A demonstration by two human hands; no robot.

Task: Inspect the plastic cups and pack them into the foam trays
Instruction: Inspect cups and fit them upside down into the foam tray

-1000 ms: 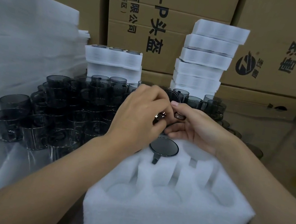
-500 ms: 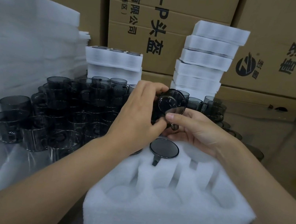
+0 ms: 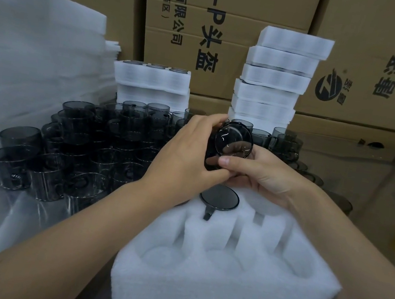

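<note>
Head view: both hands meet above the far edge of the foam tray [image 3: 223, 276], and between them is the held cup [image 3: 233, 141], a smoky plastic one. The left hand [image 3: 185, 155] curls its fingers round the cup's left side and top. The right hand [image 3: 267, 175] grips it from below and the right, thumb pressed near the lower edge. Neither hand is free.

The cup is tipped on its side, one round end facing the camera, so its long axis runs roughly near-to-far rather than up-and-down. This looks like the inspection step.

Just near of the hands, a seated cup [image 3: 219, 197] fills the middle pocket of the tray's far row, its handle in a slot pointing near. The pocket to its right appears empty and sits directly under the right hand; the three near pockets are empty too.

So the likely target is below and slightly near of the held cup — it would have to be swung vertical, handle toward the near slot, and the right hand is closer to that pocket.

Left of the tray stand the loose cups [image 3: 76, 146]; filled foam stacks [image 3: 276, 79] rise against cardboard boxes [image 3: 373, 60] at the far side.
</note>
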